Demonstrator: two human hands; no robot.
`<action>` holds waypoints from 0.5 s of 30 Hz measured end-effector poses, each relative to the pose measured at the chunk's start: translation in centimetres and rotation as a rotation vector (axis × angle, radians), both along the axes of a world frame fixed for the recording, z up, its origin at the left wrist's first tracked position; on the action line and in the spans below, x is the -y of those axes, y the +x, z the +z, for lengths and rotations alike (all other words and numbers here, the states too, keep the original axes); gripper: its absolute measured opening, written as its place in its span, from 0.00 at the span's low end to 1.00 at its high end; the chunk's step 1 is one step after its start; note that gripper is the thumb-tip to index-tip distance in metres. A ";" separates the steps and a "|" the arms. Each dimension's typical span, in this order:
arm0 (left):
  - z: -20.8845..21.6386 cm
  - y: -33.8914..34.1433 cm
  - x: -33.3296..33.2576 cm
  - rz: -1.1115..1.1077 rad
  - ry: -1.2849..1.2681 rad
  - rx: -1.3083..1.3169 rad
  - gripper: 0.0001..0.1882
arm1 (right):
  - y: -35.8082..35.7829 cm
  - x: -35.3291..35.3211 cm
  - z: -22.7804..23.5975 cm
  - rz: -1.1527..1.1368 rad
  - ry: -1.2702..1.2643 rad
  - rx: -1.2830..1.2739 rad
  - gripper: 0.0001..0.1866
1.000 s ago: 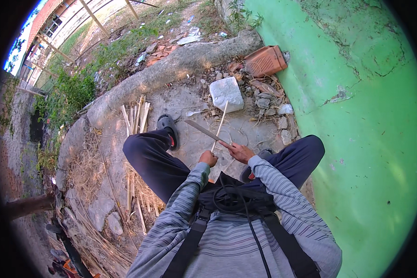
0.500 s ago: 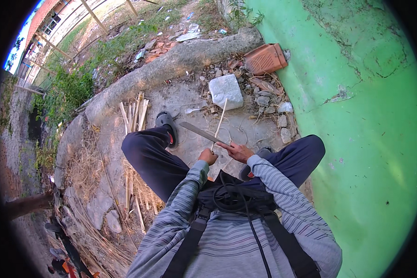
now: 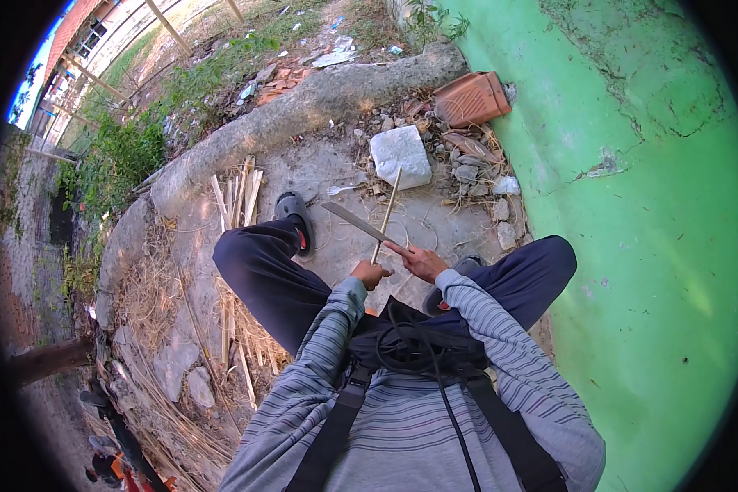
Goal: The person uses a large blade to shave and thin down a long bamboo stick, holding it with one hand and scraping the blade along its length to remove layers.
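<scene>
1. In the head view, the thin strip (image 3: 391, 199) is grasped by the left hand (image 3: 371, 275). It is pointed between 12 and 1 o'clock, and its far end is seen against the white block (image 3: 398, 152); whether it is pressed there cannot be told.
2. The knife (image 3: 351, 217) is gripped by the right hand (image 3: 425, 266), with its blade directed to 10 o'clock. The strip is crossed by it just beyond the left hand — a firm contact cannot be confirmed.
3. Compared with half a second ago, a darker, tan side of the strip is shown, and the blade tip is lifted slightly toward 12 o'clock.
4. By this, it may be judged that the strip was turned — another face is perhaps offered to the blade.
5. At 10 o'clock from the left hand, a bundle of pale strips (image 3: 240, 197) is left untouched.
</scene>
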State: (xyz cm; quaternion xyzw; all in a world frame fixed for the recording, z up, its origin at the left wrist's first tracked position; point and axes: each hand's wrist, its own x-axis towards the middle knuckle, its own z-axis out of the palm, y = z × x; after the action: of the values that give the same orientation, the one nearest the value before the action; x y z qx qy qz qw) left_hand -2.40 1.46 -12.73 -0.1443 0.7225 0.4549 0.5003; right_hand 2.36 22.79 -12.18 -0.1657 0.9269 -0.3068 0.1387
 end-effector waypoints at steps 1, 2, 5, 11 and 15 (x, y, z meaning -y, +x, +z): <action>0.0 -0.1 0.0 0.013 0.006 0.011 0.20 | -0.1 -0.1 -0.1 -0.026 0.012 0.005 0.41; -0.2 -0.1 0.2 0.028 0.010 0.024 0.19 | 0.0 0.1 -0.1 -0.027 0.008 0.008 0.41; -0.4 -0.2 0.3 0.060 0.016 0.046 0.18 | 0.0 0.3 -0.2 -0.037 0.025 -0.008 0.39; -0.3 0.1 0.2 0.053 0.015 0.028 0.16 | 0.1 -0.2 0.2 0.079 0.033 -0.070 0.39; -0.5 0.2 0.2 0.076 -0.013 0.002 0.16 | -0.4 0.4 0.5 -0.038 0.056 0.040 0.40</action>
State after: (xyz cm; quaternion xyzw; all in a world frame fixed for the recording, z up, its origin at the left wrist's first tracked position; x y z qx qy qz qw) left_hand -2.22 1.22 -13.27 -0.1752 0.7190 0.4687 0.4824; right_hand 2.00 22.43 -11.65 -0.1380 0.9351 -0.2867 0.1561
